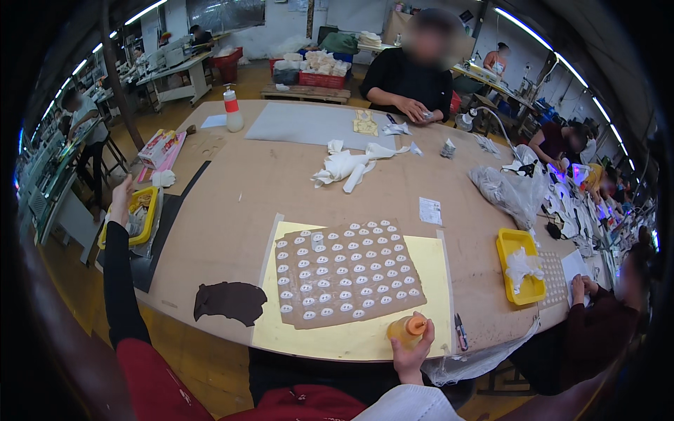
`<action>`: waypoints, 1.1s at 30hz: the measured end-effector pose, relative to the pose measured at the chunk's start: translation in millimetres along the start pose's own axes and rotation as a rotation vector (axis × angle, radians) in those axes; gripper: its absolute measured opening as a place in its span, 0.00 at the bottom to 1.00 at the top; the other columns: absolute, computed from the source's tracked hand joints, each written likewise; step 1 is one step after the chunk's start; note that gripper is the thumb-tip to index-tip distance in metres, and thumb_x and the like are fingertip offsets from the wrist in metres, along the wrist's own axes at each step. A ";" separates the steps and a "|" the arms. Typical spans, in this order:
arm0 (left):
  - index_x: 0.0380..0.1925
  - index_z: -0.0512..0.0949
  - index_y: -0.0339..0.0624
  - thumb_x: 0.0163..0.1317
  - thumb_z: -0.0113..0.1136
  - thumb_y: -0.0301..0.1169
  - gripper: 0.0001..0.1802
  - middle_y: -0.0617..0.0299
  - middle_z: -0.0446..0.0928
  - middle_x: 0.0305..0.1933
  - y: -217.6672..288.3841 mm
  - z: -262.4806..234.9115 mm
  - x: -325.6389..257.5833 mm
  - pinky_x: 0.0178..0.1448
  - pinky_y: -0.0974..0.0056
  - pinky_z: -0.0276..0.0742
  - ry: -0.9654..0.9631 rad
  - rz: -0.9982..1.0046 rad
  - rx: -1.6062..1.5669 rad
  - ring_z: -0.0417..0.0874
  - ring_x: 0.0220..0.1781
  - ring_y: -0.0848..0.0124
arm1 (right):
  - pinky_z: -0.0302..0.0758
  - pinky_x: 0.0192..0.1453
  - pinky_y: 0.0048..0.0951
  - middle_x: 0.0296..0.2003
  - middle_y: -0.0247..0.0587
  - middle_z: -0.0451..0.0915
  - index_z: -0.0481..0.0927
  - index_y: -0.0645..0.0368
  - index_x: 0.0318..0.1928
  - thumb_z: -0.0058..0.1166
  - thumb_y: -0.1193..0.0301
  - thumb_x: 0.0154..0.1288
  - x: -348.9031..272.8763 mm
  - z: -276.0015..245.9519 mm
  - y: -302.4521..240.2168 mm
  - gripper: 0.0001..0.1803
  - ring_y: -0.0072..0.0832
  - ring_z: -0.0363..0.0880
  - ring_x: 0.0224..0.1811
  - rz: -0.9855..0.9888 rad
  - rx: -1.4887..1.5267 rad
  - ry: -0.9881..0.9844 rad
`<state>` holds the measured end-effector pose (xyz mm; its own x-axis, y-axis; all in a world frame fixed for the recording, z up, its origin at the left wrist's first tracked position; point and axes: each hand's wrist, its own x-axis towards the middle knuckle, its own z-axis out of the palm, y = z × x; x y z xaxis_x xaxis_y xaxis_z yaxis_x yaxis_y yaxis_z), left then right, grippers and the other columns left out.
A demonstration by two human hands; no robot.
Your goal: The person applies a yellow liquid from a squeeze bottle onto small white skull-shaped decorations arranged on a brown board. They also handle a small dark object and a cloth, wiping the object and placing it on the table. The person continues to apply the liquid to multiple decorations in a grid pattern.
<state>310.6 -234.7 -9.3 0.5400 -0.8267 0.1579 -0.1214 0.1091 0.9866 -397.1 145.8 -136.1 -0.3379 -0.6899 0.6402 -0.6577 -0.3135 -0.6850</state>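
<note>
Head view: wide fisheye, the left unit of a side-by-side pair worn on the head. It looks from above the near side of the desk (210,210), facing forward and down across it. The wearer's right hand (409,354) sits close, at near right. Coverage extends to the far wall (284,24); ceiling lamps (523,28) bend toward the dark rim.

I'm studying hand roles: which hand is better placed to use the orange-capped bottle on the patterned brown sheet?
Probably the right: the right hand holds the bottle near the patterned brown sheet, while the left hand is well away, by the yellow tray.
</note>
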 end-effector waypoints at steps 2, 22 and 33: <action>0.59 0.71 0.36 0.67 0.55 0.43 0.27 0.59 0.73 0.61 2.0 27.3 -17.4 0.68 0.65 0.59 -0.030 -0.137 0.035 0.73 0.62 0.69 | 0.68 0.61 0.46 0.57 0.59 0.70 0.53 0.62 0.65 0.68 0.62 0.53 0.8 -4.0 2.3 0.46 0.50 0.72 0.56 0.026 0.049 -0.001; 0.42 0.82 0.29 0.66 0.56 0.34 0.16 0.53 0.81 0.46 41.0 177.3 -469.0 0.61 0.65 0.70 -1.765 -0.340 -0.099 0.79 0.52 0.67 | 0.78 0.39 0.27 0.43 0.47 0.79 0.79 0.65 0.50 0.61 0.82 0.56 -14.0 25.1 -109.4 0.19 0.30 0.80 0.36 0.059 0.463 -0.431; 0.38 0.83 0.33 0.65 0.57 0.36 0.15 0.55 0.82 0.42 1.9 182.6 -507.9 0.48 0.70 0.70 -1.508 -0.672 -0.427 0.78 0.43 0.73 | 0.76 0.36 0.24 0.35 0.42 0.81 0.81 0.65 0.40 0.61 0.78 0.59 1.7 3.8 -86.2 0.08 0.26 0.81 0.34 0.327 0.434 -0.668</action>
<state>-116.0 84.6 -95.2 -0.8402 -0.5086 -0.1883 0.1330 -0.5298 0.8377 -338.4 169.2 -77.3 0.0910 -0.9856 0.1424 -0.2344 -0.1602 -0.9589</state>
